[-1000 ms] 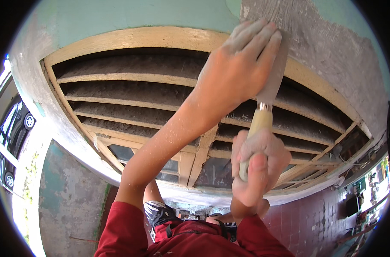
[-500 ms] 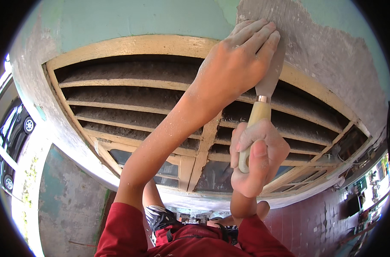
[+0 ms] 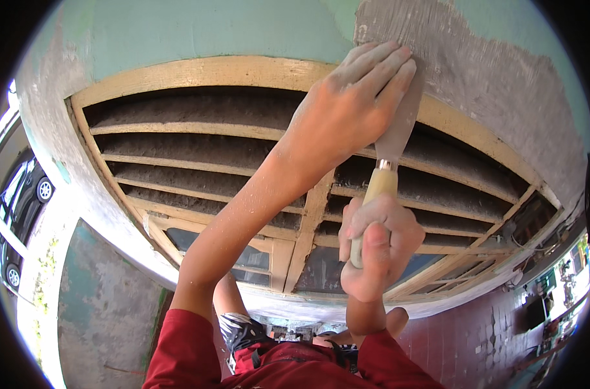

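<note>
My right hand [image 3: 387,243] is wrapped round the pale wooden handle of a putty knife [image 3: 398,129], its wide metal blade pointing up at the wall. My left hand [image 3: 353,100] lies on the blade with its dusty fingers stretched out, fingertips near the blade's upper end. The blade's far edge is partly hidden by those fingers. It meets a grey, scraped patch of wall [image 3: 483,84], streaked with fine lines, just above a cream wooden window frame [image 3: 236,70]. Green paint [image 3: 204,29] borders the patch on the left.
Dusty louvre slats [image 3: 197,126] fill the frame below my hands, with glass panes [image 3: 324,267] under them. A worn green-grey panel [image 3: 107,292] stands at the lower left. A black car [image 3: 23,207] is outside, and reddish floor tiles [image 3: 450,337] lie far below.
Both hands and the putty knife have slid down and slightly left along the wall. More of the streaked grey patch shows above my left fingertips.
</note>
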Motion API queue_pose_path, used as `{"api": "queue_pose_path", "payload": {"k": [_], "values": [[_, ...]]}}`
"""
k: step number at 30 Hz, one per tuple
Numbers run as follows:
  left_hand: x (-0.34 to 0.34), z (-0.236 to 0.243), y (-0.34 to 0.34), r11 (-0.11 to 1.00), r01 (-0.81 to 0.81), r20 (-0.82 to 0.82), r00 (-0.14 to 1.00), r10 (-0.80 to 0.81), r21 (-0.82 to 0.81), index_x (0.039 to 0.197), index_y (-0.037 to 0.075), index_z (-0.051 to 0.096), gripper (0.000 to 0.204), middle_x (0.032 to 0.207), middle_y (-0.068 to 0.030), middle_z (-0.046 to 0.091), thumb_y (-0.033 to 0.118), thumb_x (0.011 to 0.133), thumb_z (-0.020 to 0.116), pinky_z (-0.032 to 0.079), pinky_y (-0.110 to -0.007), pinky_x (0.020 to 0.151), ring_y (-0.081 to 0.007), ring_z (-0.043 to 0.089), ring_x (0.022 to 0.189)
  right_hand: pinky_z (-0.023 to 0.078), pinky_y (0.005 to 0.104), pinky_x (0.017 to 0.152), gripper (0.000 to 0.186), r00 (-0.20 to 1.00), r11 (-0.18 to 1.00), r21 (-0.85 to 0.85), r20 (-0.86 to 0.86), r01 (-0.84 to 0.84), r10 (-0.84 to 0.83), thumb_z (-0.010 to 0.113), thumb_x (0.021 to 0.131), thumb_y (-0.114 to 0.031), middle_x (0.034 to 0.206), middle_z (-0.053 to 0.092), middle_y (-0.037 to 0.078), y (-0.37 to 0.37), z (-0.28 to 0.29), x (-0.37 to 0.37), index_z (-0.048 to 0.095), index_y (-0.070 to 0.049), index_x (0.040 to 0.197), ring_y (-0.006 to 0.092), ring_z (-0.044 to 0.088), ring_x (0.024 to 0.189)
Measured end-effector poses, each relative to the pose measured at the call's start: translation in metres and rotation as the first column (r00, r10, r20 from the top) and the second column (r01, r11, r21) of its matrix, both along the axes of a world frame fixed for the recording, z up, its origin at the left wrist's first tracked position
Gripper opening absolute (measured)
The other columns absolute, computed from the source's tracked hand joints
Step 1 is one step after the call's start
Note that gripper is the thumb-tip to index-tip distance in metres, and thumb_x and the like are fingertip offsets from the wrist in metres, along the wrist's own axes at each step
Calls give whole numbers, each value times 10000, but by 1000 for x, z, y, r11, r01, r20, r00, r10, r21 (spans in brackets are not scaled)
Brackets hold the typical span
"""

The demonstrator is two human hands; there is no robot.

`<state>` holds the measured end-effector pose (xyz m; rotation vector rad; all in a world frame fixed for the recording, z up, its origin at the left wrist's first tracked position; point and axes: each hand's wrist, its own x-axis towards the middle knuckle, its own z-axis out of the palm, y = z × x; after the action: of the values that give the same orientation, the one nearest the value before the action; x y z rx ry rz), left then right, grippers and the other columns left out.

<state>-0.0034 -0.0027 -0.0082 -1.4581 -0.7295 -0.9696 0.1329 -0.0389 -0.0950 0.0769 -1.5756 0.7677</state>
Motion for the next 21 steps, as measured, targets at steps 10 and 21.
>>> {"api": "queue_pose_path", "payload": {"k": [10,21], "values": [[1,8,-3,998,36,50,998,-33,-60,1245,8,645,461,1308,-127,668,44,787,688,532,-403,1061,-308,626,1252,266,247,410,354,1000,1000,8,10,22,-22,568,925,-299,556,451,30,3,1,-3,500,-37,697,113,424,411],[-3,14,-2,998,52,70,996,-54,35,1178,-50,646,422,1251,-155,682,34,766,678,527,-371,1056,-305,638,1230,272,253,424,325,999,1000,-18,35,-8,9,595,869,-294,544,441,21,1,15,-1,501,-55,671,119,418,420]]}}
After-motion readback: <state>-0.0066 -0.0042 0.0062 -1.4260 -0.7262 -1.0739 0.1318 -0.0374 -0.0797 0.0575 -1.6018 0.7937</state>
